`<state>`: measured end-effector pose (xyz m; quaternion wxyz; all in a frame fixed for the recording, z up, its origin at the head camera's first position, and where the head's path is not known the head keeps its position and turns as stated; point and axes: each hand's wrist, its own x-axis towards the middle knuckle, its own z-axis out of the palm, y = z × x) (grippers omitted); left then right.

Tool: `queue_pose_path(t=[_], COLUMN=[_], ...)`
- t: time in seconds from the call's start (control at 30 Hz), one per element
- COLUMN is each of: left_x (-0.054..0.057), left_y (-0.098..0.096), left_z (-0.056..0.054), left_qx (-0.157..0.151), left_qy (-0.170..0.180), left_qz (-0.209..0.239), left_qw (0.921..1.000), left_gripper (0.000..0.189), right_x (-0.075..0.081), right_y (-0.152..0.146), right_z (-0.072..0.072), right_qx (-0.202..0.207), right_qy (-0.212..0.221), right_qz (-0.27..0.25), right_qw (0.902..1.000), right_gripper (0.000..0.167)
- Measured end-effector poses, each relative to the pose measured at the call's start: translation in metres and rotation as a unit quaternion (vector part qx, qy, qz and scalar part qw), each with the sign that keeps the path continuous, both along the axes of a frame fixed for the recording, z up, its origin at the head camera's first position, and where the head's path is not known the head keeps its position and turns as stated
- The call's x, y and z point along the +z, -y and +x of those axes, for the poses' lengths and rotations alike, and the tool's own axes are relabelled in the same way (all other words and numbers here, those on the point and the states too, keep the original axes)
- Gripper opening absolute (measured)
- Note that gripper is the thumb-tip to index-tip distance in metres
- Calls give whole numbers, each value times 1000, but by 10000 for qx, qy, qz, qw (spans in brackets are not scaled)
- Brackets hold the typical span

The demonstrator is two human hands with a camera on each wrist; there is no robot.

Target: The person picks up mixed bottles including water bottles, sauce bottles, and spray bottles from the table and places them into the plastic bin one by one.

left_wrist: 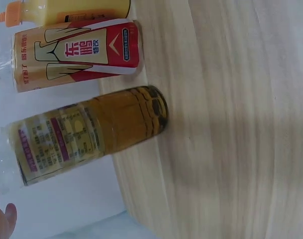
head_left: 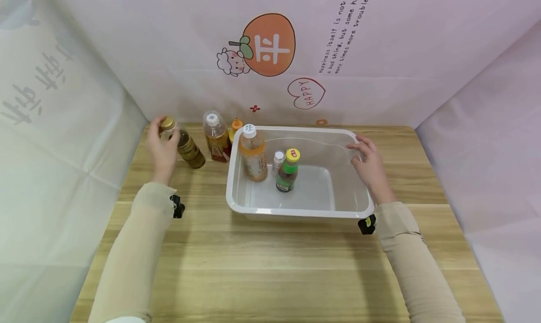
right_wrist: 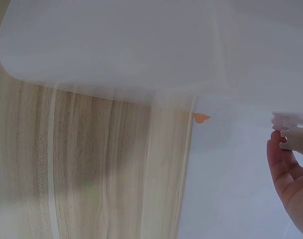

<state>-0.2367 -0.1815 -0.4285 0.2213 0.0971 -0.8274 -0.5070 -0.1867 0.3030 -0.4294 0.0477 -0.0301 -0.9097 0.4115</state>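
At the table's back left, my left hand (head_left: 162,149) holds a gold-capped bottle (head_left: 190,150) by its neck, thumb and fingers on either side. In the left wrist view, this bottle (left_wrist: 86,132) has amber liquid and a pale label with purple bands; its base is at the tabletop. My right hand (head_left: 369,165) grips the right rim of a white plastic tub (head_left: 313,213). Inside the tub's left half stand a white-capped bottle of orange liquid (head_left: 255,161), a small clear bottle (head_left: 277,161) and a yellow-capped sauce bottle (head_left: 287,175).
A drink bottle (head_left: 218,142) with a red and yellow label stands between the gold-capped bottle and the tub. Behind the tub's left corner is a yellow squeeze bottle (head_left: 236,125) with an orange cap. Printed white sheets (head_left: 190,46) hang at the back and sides of the wooden table (head_left: 262,276).
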Motion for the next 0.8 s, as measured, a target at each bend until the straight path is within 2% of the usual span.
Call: queue_pose_path(t=[0.17, 0.3, 0.53, 0.67, 0.8], left_x=[-4, -5, -2, 5, 19], left_y=[2, 2, -4, -9, -17], left_z=[7, 9, 11, 11, 13], left_qx=[208, 267, 352, 401, 356], left_qy=[-42, -51, -764, -1021, -1183], left_qz=[-231, -118, -104, 12, 267], left_qw=[9995, 9996, 9964, 9940, 9920], left_gripper=[45, 47, 48, 48, 47], right_x=[-2, -2, -2, -1, -1], right_y=[1, 1, 1, 2, 2], right_z=[0, -1, -2, -1, -1], right_qx=[-12, -10, -19, -25, -12], right_qy=[-19, -113, -144, -134, -121], right_qz=[-29, -24, -31, 1, 36], right_qw=[10000, 9999, 9999, 9999, 9999], right_gripper=[34, 34, 34, 34, 34])
